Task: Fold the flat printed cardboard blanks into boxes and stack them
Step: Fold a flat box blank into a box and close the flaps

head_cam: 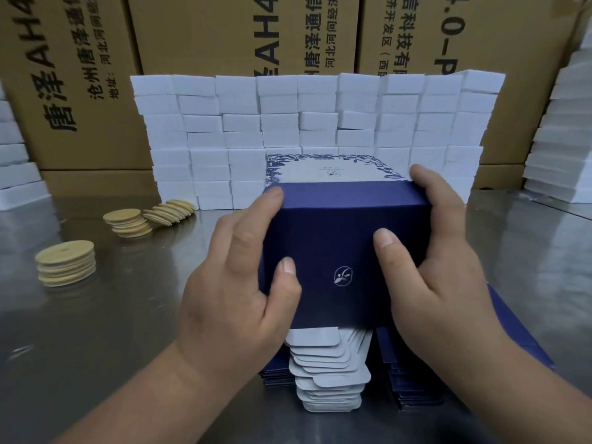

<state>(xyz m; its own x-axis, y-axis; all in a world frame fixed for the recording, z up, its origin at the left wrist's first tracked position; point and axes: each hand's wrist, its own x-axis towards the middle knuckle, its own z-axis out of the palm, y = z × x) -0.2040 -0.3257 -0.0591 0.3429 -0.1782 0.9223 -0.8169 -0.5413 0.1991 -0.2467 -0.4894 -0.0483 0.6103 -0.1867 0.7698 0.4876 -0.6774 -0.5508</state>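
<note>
brown corrugated shipping cartons (205,30) with black printed lettering close off the back, and in front of them a wall of small white boxes (307,123) stands on the shiny steel table (80,315). taking the navy blue printed cardboard box (344,248) at the middle as the landmark: well to its left lie stacks of round tan wooden discs (65,262), apart from everything the hands touch. just left of it, the left hand (237,293) clasps its left side, thumb on the near blue face, fingertips over the upper left edge. the box itself looks formed, with four walls squared and a white top panel with a blue floral border facing up; whether its end flaps are tucked shut i cannot tell. below it, touching the table, sits the pile of flat navy and white cardboard blanks (323,373), many still unfolded. just right of the box, the right hand (439,261) grips the right side, thumb on the near face, fingers wrapped over the far right corner. so one box seems nearly made and not yet set on a stack, with a thick pile of blanks left to fold.
</note>
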